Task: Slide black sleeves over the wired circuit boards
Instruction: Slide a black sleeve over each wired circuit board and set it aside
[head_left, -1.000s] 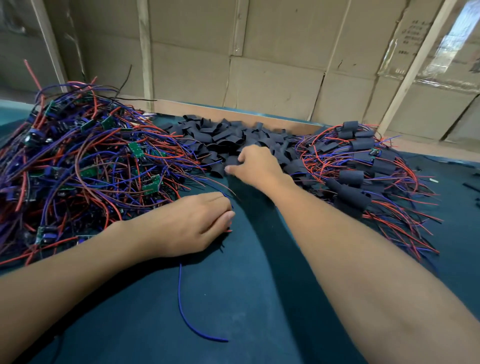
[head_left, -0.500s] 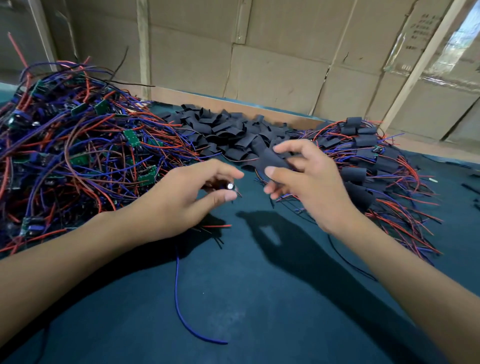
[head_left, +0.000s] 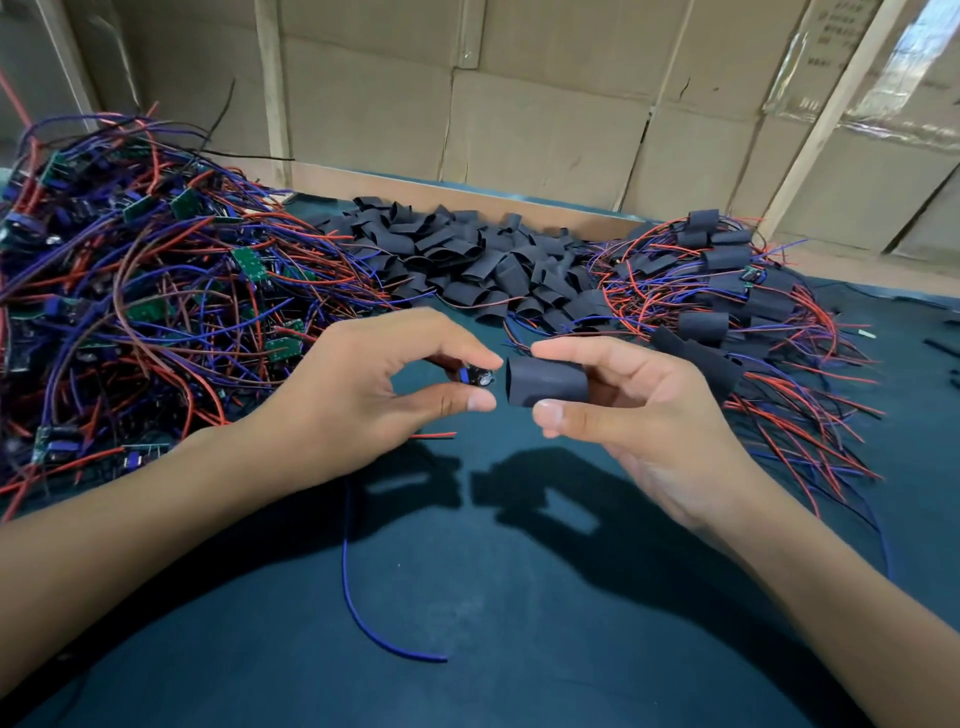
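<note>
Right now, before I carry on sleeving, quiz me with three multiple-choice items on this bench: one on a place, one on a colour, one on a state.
1. Where does the heap of loose black sleeves lie?
A. at the back, between the two wire piles
B. at the near edge
C. under the left forearm

2. What colour is the single loose wire curving on the mat between the forearms?
A. red
B. blue
C. yellow

3. How does the black tube sleeve in the right hand stand to the wired circuit board in the left hand?
A. fully over it
B. dropped on the mat
C. just short of it, open end facing it

Answers: 1 A, it sits between the bare and finished piles; 2 B, plainly blue; 3 C, a narrow gap shows.
</note>
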